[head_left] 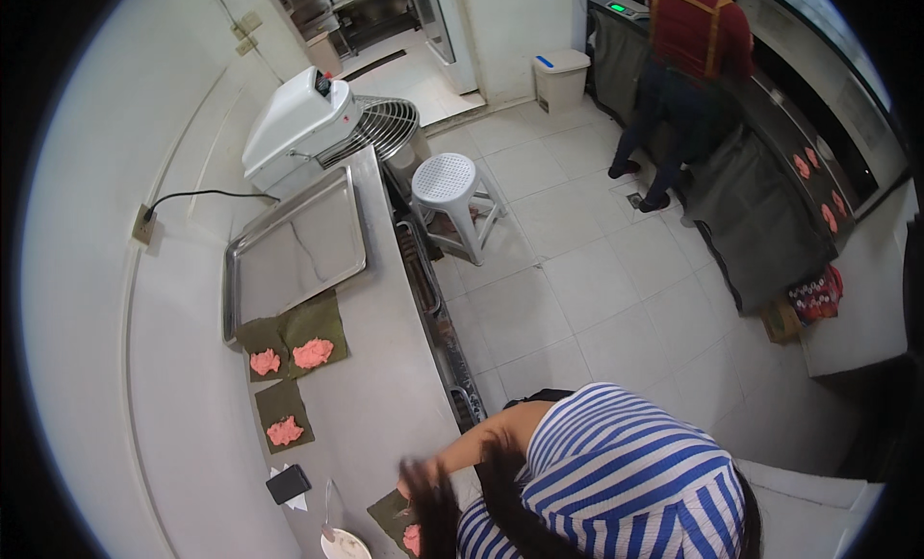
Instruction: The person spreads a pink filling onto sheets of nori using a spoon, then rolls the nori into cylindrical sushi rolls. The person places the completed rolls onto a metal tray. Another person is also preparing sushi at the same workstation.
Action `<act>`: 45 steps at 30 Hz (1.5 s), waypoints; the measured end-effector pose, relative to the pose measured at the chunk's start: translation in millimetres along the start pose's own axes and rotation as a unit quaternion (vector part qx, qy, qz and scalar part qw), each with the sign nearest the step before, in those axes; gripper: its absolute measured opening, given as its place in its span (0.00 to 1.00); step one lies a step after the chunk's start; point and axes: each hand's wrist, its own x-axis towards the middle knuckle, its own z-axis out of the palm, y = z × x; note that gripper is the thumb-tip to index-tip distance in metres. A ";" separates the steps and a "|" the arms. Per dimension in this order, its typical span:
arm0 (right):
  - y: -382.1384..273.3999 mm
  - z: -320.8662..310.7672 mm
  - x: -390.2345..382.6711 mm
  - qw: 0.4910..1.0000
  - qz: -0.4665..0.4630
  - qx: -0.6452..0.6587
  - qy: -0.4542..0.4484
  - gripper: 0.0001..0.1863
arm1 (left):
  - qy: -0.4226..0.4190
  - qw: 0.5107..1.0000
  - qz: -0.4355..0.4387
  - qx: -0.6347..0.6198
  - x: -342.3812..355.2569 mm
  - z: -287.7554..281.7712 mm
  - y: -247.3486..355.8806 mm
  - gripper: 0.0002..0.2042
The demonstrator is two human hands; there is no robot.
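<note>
My right arm, in a blue-and-white striped sleeve, reaches left over the steel table (390, 386). At its end my right hand (412, 480) is at the near edge of a dark green leaf piece (383, 513) that bears a soft pink mound (412, 538). Dark hair hangs across the fingers, and they are blurred. My left hand is out of the picture. Left of that leaf is a white bowl (346, 546) of pale contents with a spoon (329, 506). Farther up lie three leaf pieces, each topped with a pink mound (313, 353).
A black phone (289, 484) lies on white paper. Beyond are a large steel tray (300, 251) and a white mixer (300, 131) with a wire guard. A white stool (447, 179) stands beside the table. Someone in red (695, 30) stands at the far counter.
</note>
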 end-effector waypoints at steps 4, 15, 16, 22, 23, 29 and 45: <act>-46.7 -45.8 -23.6 0.999 -0.046 -0.022 -0.009 0.04 | -0.018 0.989 0.141 0.047 -5.4 -2.3 -18.0 0.13; -48.9 -75.2 -90.0 0.987 -0.002 -0.028 0.157 0.12 | -0.055 0.907 0.412 0.073 -2.8 19.5 -12.8 0.12; -41.7 -79.7 -99.9 0.986 0.004 -0.008 0.166 0.12 | -0.057 0.906 0.411 0.079 -4.1 20.3 -10.0 0.12; -10.8 -136.7 -223.6 0.954 0.064 0.036 0.291 0.07 | -0.044 0.896 0.422 0.132 8.5 26.0 18.0 0.14; -0.9 -145.8 -254.1 0.950 0.098 0.027 0.295 0.08 | -0.044 0.892 0.428 0.139 12.3 28.2 27.5 0.14; 47.5 -198.5 -473.1 0.889 0.201 0.049 0.408 0.10 | 0.018 0.851 0.466 0.242 45.9 27.0 69.0 0.16; -45.4 -246.8 -1067.0 0.294 0.481 -0.119 0.817 0.07 | -0.699 0.638 0.264 -0.189 -175.3 299.6 806.1 0.13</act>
